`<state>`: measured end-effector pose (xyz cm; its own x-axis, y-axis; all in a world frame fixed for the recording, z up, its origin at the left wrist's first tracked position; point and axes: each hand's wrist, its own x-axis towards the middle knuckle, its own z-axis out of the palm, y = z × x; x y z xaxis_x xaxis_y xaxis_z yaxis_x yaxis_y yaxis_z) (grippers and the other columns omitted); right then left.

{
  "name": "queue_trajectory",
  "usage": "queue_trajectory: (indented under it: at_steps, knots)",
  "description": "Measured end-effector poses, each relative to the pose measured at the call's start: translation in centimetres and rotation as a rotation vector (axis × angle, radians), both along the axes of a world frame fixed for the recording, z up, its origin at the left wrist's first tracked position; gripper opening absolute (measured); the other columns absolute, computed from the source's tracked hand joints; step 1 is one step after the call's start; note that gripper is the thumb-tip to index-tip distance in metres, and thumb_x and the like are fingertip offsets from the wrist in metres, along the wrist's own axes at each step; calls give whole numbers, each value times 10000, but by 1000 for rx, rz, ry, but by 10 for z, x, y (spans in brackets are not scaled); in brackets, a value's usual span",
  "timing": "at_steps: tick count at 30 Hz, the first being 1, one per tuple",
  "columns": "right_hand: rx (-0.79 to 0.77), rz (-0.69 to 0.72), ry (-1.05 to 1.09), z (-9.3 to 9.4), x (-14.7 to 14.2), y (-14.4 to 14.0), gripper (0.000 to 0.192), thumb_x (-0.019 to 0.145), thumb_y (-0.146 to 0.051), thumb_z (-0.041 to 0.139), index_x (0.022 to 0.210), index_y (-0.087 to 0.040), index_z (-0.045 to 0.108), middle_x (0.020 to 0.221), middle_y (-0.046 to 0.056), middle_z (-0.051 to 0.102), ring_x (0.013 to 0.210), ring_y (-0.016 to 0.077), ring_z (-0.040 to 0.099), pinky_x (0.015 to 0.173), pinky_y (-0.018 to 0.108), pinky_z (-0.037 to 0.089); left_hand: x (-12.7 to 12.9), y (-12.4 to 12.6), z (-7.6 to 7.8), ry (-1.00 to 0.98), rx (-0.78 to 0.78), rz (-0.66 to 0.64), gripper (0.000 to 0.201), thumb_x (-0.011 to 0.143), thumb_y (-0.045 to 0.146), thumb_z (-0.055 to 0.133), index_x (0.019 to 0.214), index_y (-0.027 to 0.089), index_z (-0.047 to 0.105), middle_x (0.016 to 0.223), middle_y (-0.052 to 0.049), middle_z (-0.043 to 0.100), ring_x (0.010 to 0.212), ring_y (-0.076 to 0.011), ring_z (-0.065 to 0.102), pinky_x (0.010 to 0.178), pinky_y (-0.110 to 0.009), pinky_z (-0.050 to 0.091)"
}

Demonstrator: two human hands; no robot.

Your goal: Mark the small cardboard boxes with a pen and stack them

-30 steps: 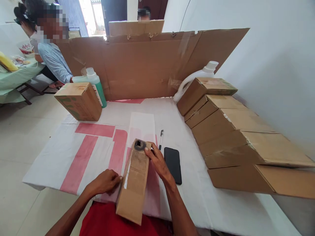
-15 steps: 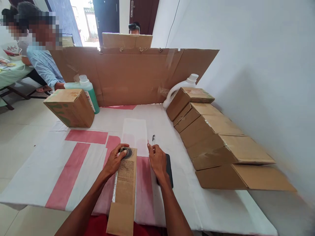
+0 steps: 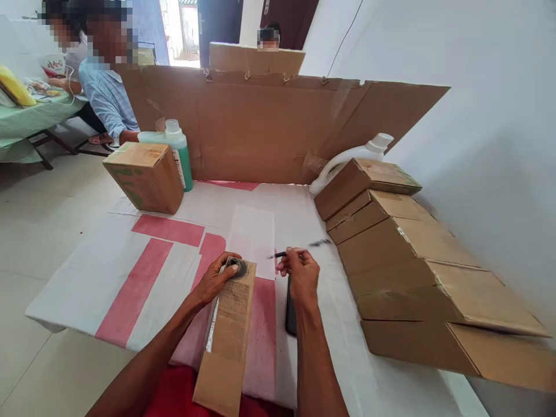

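- Your left hand (image 3: 214, 280) lies flat and open on the far end of the flattened carton (image 3: 230, 324), fingertips pressing beside its dark scribbled patch (image 3: 237, 267); it grips nothing.
- Your right hand (image 3: 301, 275) is closed in a pinch around the pen (image 3: 282, 254), just right of the carton's far end; the pen is blurred, lying roughly crosswise with one end pointing toward the carton.
- Carton: long axis runs from your body outward across the table (image 3: 87, 272), near end overhanging the edge; the patch sits at the far end, between your two hands, with the left hand touching it and the right hand near but apart.
- Phone (image 3: 290, 313): just right of the carton, partly hidden under your right wrist.
- Stacked boxes (image 3: 403, 255): well right of the carton; cardboard screen (image 3: 260, 121) beyond it.
- Green bottle (image 3: 176, 150) and small box (image 3: 145, 176): far left of the carton.
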<state>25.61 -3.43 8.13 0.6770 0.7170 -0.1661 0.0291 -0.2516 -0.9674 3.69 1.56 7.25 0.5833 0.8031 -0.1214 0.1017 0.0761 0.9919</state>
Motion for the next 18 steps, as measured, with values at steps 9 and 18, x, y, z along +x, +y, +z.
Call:
queue_trajectory:
  at_steps: [9,18]
  knots:
    - [385,159,206,12,-78,-22,246,928,-447,676,878,-214,616,659,-48,612,551,107,568,559,238,465,-10,-2,-14,-98,-1,-138,677,777,317,723,1391,232,448,1239,-63,614,1149,-267,574,994,-379,425]
    - [294,231,86,9,-61,-24,279,929,-434,686,793,-207,597,561,-60,590,477,91,442,489,223,355,-10,-1,-11,-114,-11,-134,675,783,368,739,1378,220,457,1168,-52,629,1086,-254,588,971,-375,438]
